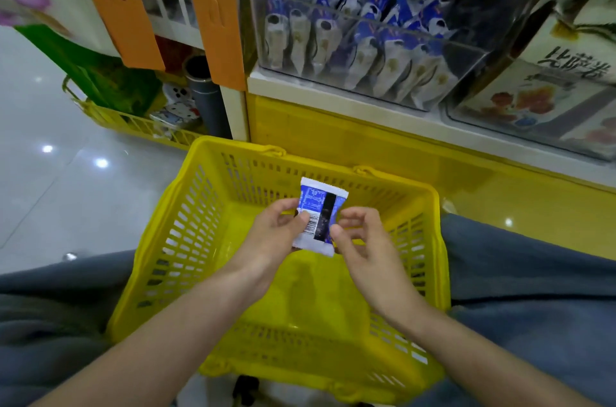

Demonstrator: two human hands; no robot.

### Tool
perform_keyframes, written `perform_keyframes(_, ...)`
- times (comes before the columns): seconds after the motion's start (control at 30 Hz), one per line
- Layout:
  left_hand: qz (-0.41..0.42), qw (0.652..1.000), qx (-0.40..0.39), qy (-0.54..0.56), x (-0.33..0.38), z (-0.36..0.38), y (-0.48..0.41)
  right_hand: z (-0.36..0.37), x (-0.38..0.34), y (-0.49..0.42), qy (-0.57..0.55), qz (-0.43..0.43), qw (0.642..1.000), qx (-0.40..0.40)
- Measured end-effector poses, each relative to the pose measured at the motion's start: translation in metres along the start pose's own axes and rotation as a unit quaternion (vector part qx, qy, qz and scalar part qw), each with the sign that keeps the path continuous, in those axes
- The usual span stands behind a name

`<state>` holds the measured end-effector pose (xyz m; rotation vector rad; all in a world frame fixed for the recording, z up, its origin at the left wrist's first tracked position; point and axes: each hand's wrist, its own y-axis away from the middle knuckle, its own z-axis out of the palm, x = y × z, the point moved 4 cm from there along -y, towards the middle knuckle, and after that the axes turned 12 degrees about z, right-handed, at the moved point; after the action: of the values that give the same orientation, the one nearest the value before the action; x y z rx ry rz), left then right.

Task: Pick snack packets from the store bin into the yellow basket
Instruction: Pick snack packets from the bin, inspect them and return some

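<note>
— Talk me through it. Where is the packet [320, 216]?

— I have it in mid-air, right over the open basket [156, 240], above its far half and touching no wall. The back face is toward me: I read a barcode, a black strip, blue print and white sealed ends. It's tilted a little, with the top leaning right.

— Which hand has it?

— Both. My left hand [273, 236] pinches the left edge, thumb flat on the barcode, fingers curled behind. My right hand [365, 248] comes in at the lower right edge, thumb tip on the front and forefinger bent at the edge. Its other fingers are loosely curled and hold nothing.

— And the bin [366, 21]?

— Up on the shelf [333, 86] beyond the basket, clear-walled and well apart from my hands. The stock [336, 50] stands packed in rows inside it, blue and white pouches.

— Anything else around you?

— The basket sits between my knees, grey trousers [533, 273] on either side. A yellow crate [133, 128] lies off to the left by the orange posts [213, 6], with odds and ends in it.
</note>
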<state>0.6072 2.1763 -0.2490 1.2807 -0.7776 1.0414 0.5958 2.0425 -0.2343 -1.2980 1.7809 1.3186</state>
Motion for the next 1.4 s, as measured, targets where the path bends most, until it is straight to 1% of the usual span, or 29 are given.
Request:
perform_keyframes(0.07, 0.001, 0.999, -0.053, -0.005, -0.008, 0.004, 0.001, 0.003, 0.014, -0.005, -0.113, 0.113, 0.986, -0.046)
perform_keyframes(0.13, 0.004, 0.996, -0.084, -0.023, -0.016, 0.008, 0.003, 0.005, 0.022, -0.004, -0.186, 0.166, 0.962, -0.109)
perform_keyframes(0.17, 0.021, 0.995, -0.075, -0.062, -0.02, 0.008, 0.002, 0.006, 0.024, -0.003, -0.203, 0.177, 0.955, -0.123)
perform_keyframes(0.23, 0.081, 0.981, -0.039, -0.173, -0.024, 0.007, 0.001, 0.005, 0.029, -0.002, -0.218, 0.193, 0.95, -0.112)
perform_keyframes(0.3, 0.145, 0.96, -0.028, -0.237, -0.024, 0.011, 0.005, 0.004, 0.033, -0.003, -0.233, 0.204, 0.947, -0.087)
perform_keyframes(0.37, 0.175, 0.951, -0.06, -0.249, -0.028, 0.017, 0.011, 0.003, 0.035, -0.003, -0.229, 0.204, 0.948, -0.079)
perform_keyframes(0.43, 0.179, 0.947, -0.083, -0.252, -0.031, 0.021, 0.014, 0.003, 0.036, -0.003, -0.217, 0.197, 0.953, -0.081)
perform_keyframes(0.6, 0.184, 0.943, -0.083, -0.264, -0.032, 0.018, 0.013, 0.006, 0.042, -0.002, -0.186, 0.172, 0.965, -0.065)
perform_keyframes(0.67, 0.195, 0.933, -0.086, -0.291, -0.033, 0.017, 0.014, 0.007, 0.044, -0.003, -0.167, 0.159, 0.971, -0.058)
perform_keyframes(0.8, 0.219, 0.891, -0.093, -0.388, -0.031, 0.015, 0.014, 0.012, 0.05, 0.001, -0.112, 0.138, 0.982, -0.059)
perform_keyframes(0.9, 0.222, 0.838, -0.105, -0.487, -0.031, 0.011, 0.011, 0.016, 0.052, 0.006, -0.066, 0.12, 0.988, -0.072)
perform_keyframes(0.93, 0.22, 0.827, -0.106, -0.506, -0.03, 0.01, 0.01, 0.017, 0.052, 0.006, -0.06, 0.117, 0.988, -0.077)
perform_keyframes(0.97, 0.216, 0.827, -0.105, -0.508, -0.031, 0.01, 0.01, 0.017, 0.053, 0.006, -0.057, 0.113, 0.989, -0.081)
perform_keyframes(1.03, 0.205, 0.846, -0.098, -0.482, -0.031, 0.011, 0.01, 0.017, 0.052, 0.005, -0.046, 0.104, 0.99, -0.082)
perform_keyframes(1.17, 0.152, 0.916, -0.08, -0.361, -0.035, 0.009, 0.006, 0.015, 0.053, 0.003, -0.042, 0.094, 0.992, -0.072)
perform_keyframes(1.2, 0.147, 0.927, -0.081, -0.334, -0.037, 0.009, 0.005, 0.013, 0.055, 0.002, -0.05, 0.095, 0.992, -0.066)
perform_keyframes(1.3, 0.143, 0.935, -0.11, -0.306, -0.04, 0.013, 0.008, 0.012, 0.058, -0.002, -0.075, 0.109, 0.989, -0.058)
perform_keyframes(1.4, 0.122, 0.943, -0.125, -0.282, -0.042, 0.014, 0.008, 0.013, 0.061, -0.004, -0.117, 0.133, 0.982, -0.071)
